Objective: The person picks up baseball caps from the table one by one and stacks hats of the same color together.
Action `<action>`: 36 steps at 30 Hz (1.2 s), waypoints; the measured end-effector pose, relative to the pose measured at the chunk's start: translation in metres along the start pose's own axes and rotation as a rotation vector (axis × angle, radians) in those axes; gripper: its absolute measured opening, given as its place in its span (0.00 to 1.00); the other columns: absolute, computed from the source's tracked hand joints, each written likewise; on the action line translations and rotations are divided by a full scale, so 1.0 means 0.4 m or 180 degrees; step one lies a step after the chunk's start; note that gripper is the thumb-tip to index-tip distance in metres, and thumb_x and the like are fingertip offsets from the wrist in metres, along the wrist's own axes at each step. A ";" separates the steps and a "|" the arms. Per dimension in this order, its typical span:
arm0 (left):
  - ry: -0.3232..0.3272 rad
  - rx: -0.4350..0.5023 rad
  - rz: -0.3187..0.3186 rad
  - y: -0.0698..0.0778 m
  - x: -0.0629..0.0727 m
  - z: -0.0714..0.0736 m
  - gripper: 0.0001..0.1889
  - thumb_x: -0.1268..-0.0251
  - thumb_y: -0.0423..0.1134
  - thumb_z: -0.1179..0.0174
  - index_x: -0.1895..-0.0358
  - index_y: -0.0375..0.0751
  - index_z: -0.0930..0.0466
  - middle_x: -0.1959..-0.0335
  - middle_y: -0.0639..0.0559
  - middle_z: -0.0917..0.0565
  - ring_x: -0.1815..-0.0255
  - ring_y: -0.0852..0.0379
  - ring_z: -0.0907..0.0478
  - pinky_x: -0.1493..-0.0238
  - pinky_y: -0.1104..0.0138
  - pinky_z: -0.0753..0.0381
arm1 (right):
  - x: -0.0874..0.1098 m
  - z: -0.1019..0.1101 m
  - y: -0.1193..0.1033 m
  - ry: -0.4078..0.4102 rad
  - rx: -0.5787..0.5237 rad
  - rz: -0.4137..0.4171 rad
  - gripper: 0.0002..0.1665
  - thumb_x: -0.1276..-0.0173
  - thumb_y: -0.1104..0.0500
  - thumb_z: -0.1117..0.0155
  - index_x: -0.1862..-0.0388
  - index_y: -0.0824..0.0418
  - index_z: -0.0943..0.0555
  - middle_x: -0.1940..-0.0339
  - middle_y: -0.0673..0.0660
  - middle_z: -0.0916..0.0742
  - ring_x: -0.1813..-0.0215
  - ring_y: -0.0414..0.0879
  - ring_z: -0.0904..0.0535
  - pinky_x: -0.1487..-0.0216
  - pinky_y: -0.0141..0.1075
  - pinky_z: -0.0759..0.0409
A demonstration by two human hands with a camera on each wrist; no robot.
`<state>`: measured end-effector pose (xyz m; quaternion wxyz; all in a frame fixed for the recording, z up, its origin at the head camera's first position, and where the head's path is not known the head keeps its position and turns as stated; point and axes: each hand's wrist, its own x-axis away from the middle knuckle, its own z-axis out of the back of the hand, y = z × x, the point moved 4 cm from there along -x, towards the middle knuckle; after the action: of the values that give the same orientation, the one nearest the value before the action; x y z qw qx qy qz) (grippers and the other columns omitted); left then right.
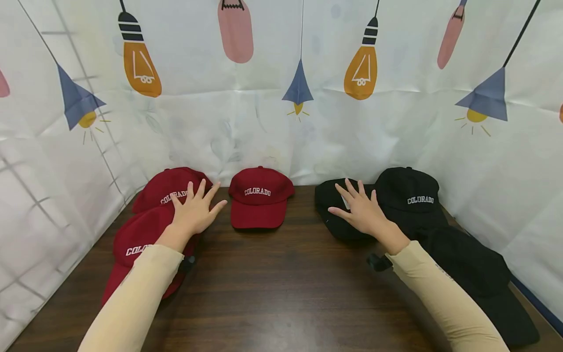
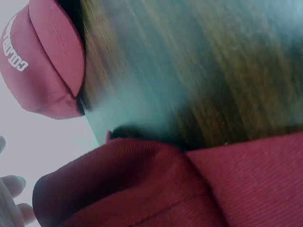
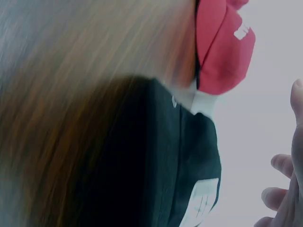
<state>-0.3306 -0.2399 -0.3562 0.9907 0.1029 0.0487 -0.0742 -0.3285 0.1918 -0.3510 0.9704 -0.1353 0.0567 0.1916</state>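
Observation:
With fingers spread, my left hand (image 1: 192, 211) hovers over two red baseball caps, one at the back left (image 1: 169, 181) and one nearer (image 1: 132, 232). Both carry white COLORADO lettering, partly covered by the hand and sleeve. A third red cap (image 1: 260, 210) sits between the hands, brim toward me. My right hand (image 1: 359, 209), fingers also spread, is over a black cap (image 1: 336, 227) whose white label (image 3: 201, 201) shows in the right wrist view. Beside it stands a black COLORADO cap (image 1: 402, 193). Another black cap (image 1: 472, 264) lies nearer, partly behind the right sleeve. Neither hand grips anything.
The caps rest on a dark brown wooden table (image 1: 281, 283). White fabric (image 1: 272, 132) printed with lamps and bulbs hangs behind and along both sides. Dark wrist straps show under both wrists.

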 end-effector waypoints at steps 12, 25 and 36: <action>0.0014 0.0065 -0.0108 0.023 0.010 -0.020 0.38 0.21 0.63 0.56 0.16 0.50 0.51 0.18 0.32 0.56 0.20 0.26 0.67 0.34 0.24 0.70 | -0.005 -0.034 -0.067 -0.0028 -0.0078 0.0181 0.48 0.24 0.34 0.44 0.16 0.55 0.45 0.16 0.64 0.47 0.18 0.68 0.60 0.26 0.70 0.59; 0.0098 0.0263 -0.0158 0.035 0.000 -0.039 0.36 0.20 0.60 0.56 0.18 0.46 0.46 0.19 0.31 0.49 0.20 0.27 0.59 0.30 0.26 0.62 | -0.036 -0.078 -0.149 -0.0004 -0.0531 0.0346 0.46 0.24 0.36 0.42 0.17 0.56 0.41 0.17 0.62 0.42 0.18 0.67 0.55 0.25 0.67 0.51; 0.0061 0.0368 -0.0060 0.033 -0.007 -0.053 0.34 0.19 0.55 0.54 0.18 0.43 0.46 0.20 0.30 0.47 0.22 0.25 0.53 0.30 0.28 0.56 | -0.077 -0.118 -0.193 -0.0035 -0.1048 0.0317 0.42 0.22 0.40 0.41 0.18 0.57 0.39 0.17 0.60 0.39 0.18 0.66 0.51 0.27 0.64 0.41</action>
<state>-0.3332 -0.2223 -0.3740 0.9819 0.1602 0.0549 -0.0852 -0.3299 0.0987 -0.3727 0.9248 -0.2885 0.0259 0.2469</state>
